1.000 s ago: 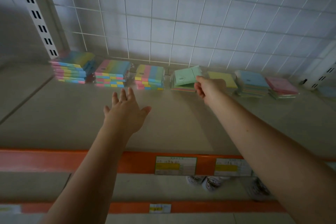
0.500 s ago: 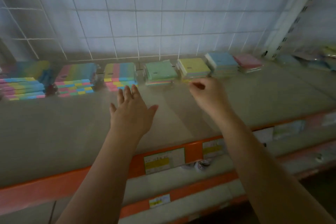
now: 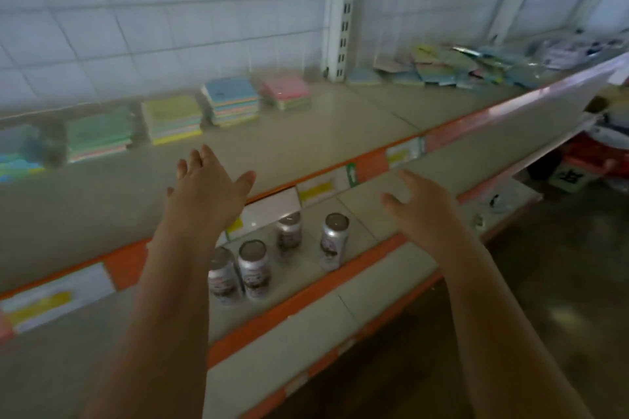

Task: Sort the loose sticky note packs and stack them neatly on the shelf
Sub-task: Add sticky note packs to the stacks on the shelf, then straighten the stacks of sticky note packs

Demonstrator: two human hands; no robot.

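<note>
Neat stacks of sticky note packs stand in a row at the back of the shelf (image 3: 306,133): a green stack (image 3: 98,134), a yellow stack (image 3: 172,119), a blue-topped stack (image 3: 233,100) and a pink stack (image 3: 286,92). Past the white upright, a loose pile of packs (image 3: 452,70) lies scattered at the back right. My left hand (image 3: 207,194) hovers open above the shelf's front edge, fingers spread, empty. My right hand (image 3: 420,204) is open and empty too, lower and to the right, over the shelf below.
A white slotted upright (image 3: 342,10) divides the shelf bays in front of a wire-grid back wall. Several small cans (image 3: 333,240) stand on the lower shelf between my arms. Orange shelf edges carry price labels (image 3: 315,189). Bags and boxes sit at the far right.
My right hand has let go of the green pack, now on its stack, and drawn back to the right. The view has swung right, bringing the loose pile into sight.
</note>
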